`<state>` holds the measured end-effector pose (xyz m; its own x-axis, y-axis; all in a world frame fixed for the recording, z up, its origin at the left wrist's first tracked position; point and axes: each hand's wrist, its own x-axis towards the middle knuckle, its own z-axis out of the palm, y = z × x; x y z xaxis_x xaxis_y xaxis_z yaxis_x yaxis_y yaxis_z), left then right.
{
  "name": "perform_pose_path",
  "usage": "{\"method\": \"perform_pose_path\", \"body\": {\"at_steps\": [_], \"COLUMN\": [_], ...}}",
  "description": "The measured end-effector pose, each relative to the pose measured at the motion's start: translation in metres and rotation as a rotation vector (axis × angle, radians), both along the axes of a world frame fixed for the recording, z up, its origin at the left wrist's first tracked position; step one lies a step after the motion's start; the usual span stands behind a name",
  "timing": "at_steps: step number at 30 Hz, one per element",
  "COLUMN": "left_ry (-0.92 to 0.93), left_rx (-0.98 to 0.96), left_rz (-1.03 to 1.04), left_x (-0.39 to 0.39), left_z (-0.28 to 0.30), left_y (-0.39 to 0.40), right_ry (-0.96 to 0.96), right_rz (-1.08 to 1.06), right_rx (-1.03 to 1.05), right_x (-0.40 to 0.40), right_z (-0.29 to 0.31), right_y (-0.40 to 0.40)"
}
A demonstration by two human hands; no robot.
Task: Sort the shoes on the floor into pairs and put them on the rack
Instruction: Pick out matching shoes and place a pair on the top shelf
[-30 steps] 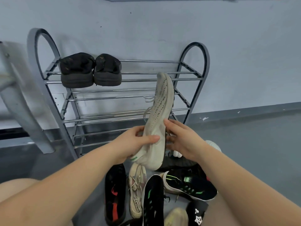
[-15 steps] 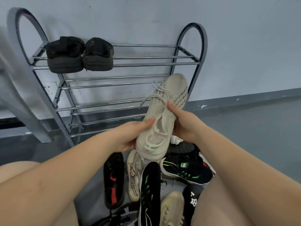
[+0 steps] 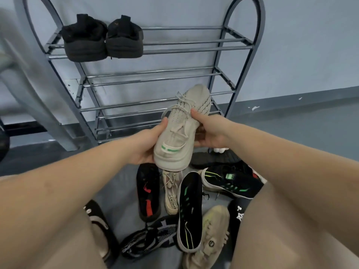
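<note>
I hold a beige knit sneaker point(image 3: 180, 131) with a green heel stripe in front of the metal shoe rack point(image 3: 244, 47), toe pointing up toward the rack. My left hand point(image 3: 144, 144) grips its heel side from the left. My right hand point(image 3: 208, 131) grips its right side, thumb on the laces. A pair of black shoes point(image 3: 103, 38) sits on the rack's top shelf at the left. On the floor below lie a matching beige sneaker point(image 3: 172, 193), a black and red shoe point(image 3: 148, 193) and two black and green shoes point(image 3: 189, 212).
More loose shoes lie near my knees: a tan sneaker point(image 3: 209, 239), a black and white patterned shoe point(image 3: 149, 239), a black slipper point(image 3: 99, 226). A grey slanted post point(image 3: 29, 74) stands left of the rack. Grey floor point(image 3: 310, 129) lies to the right.
The sneaker turned from sole-side facing me to upper-side facing me and dropped a little lower. My view tipped downward, so the rack moved up in the frame.
</note>
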<state>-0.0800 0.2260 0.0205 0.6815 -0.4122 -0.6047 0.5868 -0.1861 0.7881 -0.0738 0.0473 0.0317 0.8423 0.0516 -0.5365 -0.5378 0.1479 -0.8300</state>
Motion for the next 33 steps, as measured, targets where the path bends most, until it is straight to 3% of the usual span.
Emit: {"method": "perform_pose_path", "body": {"at_steps": [3, 7, 14, 18, 24, 33], "left_ry": [0.054, 0.09, 0.3, 0.44, 0.415, 0.476], "left_rx": [0.025, 0.056, 0.119, 0.031, 0.114, 0.305], "left_rz": [-0.036, 0.082, 0.191, 0.361, 0.567, 0.71], "left_x": [0.0, -0.007, -0.029, -0.043, -0.03, -0.03], "left_z": [-0.014, -0.04, -0.119, -0.15, -0.185, -0.248], "left_y": [0.011, 0.018, 0.045, 0.057, 0.076, 0.127], "right_ry": [0.03, 0.086, 0.225, 0.272, 0.315, 0.464], "right_rz": [0.048, 0.053, -0.017, 0.041, 0.061, 0.158], "right_rx": [-0.071, -0.098, -0.095, -0.137, -0.159, -0.201], "right_x": [0.004, 0.005, -0.015, -0.016, 0.002, 0.022], "right_z": [-0.005, -0.031, -0.13, -0.166, -0.2, -0.286], "right_y": [0.012, 0.031, 0.062, 0.083, 0.12, 0.185]}}
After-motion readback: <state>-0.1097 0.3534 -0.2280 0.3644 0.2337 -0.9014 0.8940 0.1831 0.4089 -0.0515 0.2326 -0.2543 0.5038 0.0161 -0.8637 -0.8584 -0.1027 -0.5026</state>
